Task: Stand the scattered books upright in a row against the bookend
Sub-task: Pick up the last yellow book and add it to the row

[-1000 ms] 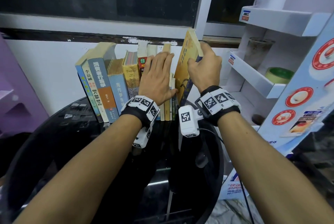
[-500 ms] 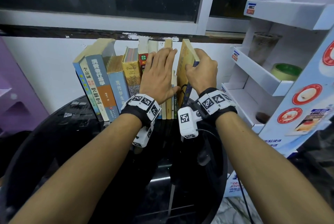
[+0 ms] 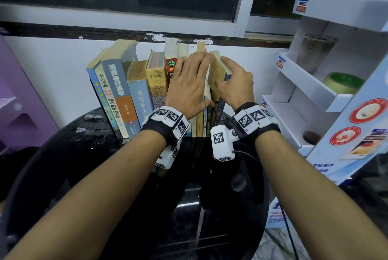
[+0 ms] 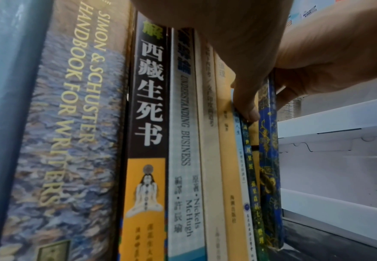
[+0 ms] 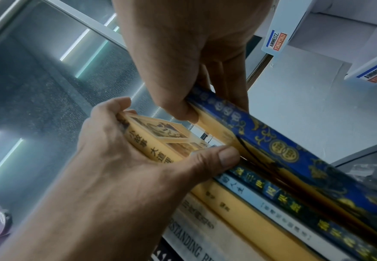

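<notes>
A row of upright books (image 3: 126,92) stands against the white wall on a black round table (image 3: 84,155). My left hand (image 3: 189,83) lies flat on the spines near the row's right end, fingers straight, and its thumb (image 4: 245,98) touches a thin spine. At the right end my right hand (image 3: 233,83) grips a book with a yellow cover and a blue patterned spine (image 3: 220,110), thumb on the cover and fingers behind. That book (image 5: 283,146) stands almost upright against its neighbours. No bookend shows in any view.
A white display shelf (image 3: 304,83) stands close on the right, holding a green tape roll (image 3: 344,82) and a glass jar (image 3: 315,54). Purple furniture (image 3: 21,102) is at the left. A dark window runs above the books.
The yellow book leaned away from the row with its top high. My right hand has brought it down and nearly upright against the row. My left hand stayed on the spines.
</notes>
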Demonstrator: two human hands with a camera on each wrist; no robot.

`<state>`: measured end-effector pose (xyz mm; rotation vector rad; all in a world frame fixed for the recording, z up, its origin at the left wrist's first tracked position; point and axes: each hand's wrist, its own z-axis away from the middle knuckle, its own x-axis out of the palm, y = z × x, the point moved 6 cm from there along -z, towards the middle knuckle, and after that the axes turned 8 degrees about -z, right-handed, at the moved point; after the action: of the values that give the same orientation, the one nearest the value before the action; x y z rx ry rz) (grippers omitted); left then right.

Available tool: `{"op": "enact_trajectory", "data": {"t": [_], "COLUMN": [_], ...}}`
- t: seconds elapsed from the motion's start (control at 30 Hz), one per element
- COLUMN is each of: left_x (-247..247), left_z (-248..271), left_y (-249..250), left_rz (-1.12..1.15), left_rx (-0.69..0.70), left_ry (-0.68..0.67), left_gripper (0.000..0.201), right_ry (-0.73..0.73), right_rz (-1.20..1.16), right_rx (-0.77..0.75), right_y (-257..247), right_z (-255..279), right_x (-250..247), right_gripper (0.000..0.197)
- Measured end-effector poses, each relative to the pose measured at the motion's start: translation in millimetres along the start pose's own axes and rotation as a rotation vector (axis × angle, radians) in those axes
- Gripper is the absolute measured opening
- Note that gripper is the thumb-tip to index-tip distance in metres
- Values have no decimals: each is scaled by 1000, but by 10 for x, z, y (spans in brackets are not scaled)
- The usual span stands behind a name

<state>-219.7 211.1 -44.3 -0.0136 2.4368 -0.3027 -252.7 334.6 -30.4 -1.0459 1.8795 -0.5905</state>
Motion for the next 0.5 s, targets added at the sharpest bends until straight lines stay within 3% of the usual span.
{"op": "enact_trajectory", "data": {"t": [0.5], "left_x": [35], "left_z": [-34], "left_y": [44], "left_rz": [8], "left_rx": [9], "left_ry": [17], "left_gripper": [120], "right_ry": [-18], "right_rz": [26], "right_rx": [63], "right_y": [220], "right_z": [-139], "right_x": [217], "right_gripper": [49]}}
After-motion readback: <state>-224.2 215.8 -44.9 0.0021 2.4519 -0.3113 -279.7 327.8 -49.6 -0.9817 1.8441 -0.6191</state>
